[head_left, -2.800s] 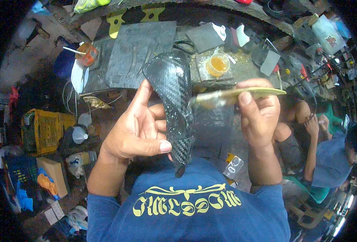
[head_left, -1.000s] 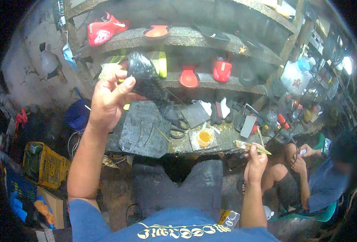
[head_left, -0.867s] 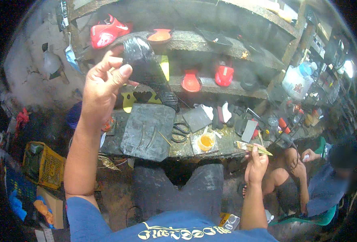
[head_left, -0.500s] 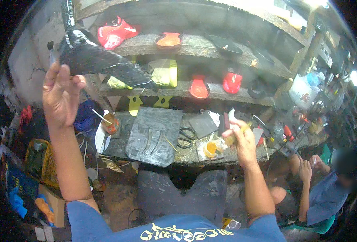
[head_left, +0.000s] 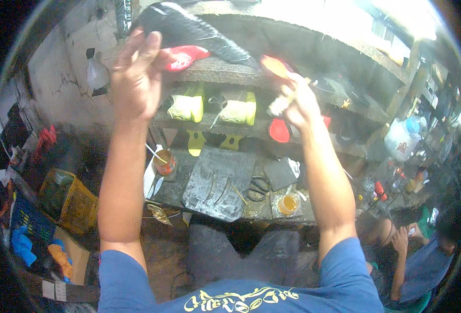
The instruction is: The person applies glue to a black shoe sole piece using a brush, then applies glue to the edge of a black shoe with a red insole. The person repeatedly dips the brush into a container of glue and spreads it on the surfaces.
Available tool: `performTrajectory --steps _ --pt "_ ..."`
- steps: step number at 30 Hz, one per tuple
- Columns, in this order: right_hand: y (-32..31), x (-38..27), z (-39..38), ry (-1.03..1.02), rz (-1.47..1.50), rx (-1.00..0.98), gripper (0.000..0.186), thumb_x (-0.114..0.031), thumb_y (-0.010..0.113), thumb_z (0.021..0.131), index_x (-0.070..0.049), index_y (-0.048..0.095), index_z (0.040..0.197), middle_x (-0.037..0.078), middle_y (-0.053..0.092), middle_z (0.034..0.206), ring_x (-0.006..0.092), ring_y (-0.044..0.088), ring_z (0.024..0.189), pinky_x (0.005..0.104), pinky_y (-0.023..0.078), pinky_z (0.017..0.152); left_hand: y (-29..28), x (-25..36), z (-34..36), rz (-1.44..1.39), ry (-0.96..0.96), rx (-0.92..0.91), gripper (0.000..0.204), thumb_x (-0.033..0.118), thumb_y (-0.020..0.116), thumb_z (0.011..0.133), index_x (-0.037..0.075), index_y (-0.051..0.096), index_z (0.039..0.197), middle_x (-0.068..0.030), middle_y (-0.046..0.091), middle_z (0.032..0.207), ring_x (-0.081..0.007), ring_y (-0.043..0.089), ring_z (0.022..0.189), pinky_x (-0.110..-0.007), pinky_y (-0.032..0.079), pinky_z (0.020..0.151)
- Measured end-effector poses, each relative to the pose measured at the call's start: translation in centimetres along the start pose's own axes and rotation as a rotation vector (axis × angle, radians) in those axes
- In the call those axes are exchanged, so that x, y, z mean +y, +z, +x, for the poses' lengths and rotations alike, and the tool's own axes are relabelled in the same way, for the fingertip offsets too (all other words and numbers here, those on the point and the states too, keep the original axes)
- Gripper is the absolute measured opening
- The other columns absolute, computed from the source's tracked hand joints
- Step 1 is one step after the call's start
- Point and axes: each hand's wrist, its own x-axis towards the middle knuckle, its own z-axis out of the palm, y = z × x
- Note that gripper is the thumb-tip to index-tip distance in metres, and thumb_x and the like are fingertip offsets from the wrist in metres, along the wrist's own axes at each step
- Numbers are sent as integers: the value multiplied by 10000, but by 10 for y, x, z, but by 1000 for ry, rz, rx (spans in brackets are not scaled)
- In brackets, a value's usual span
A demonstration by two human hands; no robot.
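My left hand [head_left: 139, 78] is raised at the upper left, its fingers gripping a black, shiny, curved sheet-like piece [head_left: 194, 31]. The piece slants down to the right across the upper shelf; its exact kind is unclear. My right hand [head_left: 303, 104] is lifted near the far end of that piece, closed round a small pale brush-like tool [head_left: 279, 106]. The tool is blurred and its grip partly hidden by my fingers. Below, on the bench, stands a small clear tub of amber liquid [head_left: 289, 204].
Shelves ahead hold red shoes [head_left: 186, 57] and yellow-green shoes [head_left: 240, 107]. On the bench are a dark board [head_left: 220, 180], black-handled scissors [head_left: 259, 188] and a jar with a stick [head_left: 164, 163]. A yellow basket [head_left: 69, 201] stands left; another person [head_left: 423, 266] sits right.
My left hand has moved up and right with the black piece. My right hand has risen from beside the tub to near the piece, carrying the pale tool. The view has shifted.
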Motion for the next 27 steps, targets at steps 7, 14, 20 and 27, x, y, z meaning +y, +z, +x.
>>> performTrajectory --steps 7,14,20,27 --pt "-77 -40 -194 114 -183 160 175 -191 624 899 -90 579 1034 -30 576 788 75 520 603 255 461 544 31 -92 28 20 -40 67 298 47 699 897 -41 556 1144 -62 668 832 -176 683 700 -333 596 690" --pt "-83 -42 -316 286 -132 335 373 -254 703 796 9 609 1043 11 635 788 53 486 516 199 396 469 61 -205 22 234 120 124 427 86 722 878 -108 479 1171 -125 670 828 -189 691 706 -304 549 717" --pt "-93 -24 -340 363 -76 327 347 -215 710 807 0 627 1066 -13 629 784 44 461 520 197 368 463 63 -274 58 403 -78 151 356 87 736 847 -119 596 1101 -153 724 821 -150 698 703 -285 545 653" --pt "-96 -18 -321 455 -61 213 319 -203 707 817 -7 628 1056 -26 601 755 43 449 531 215 351 469 41 -248 44 1128 -324 -135 212 231 753 801 54 758 917 -178 734 931 -254 723 843 -370 564 780"
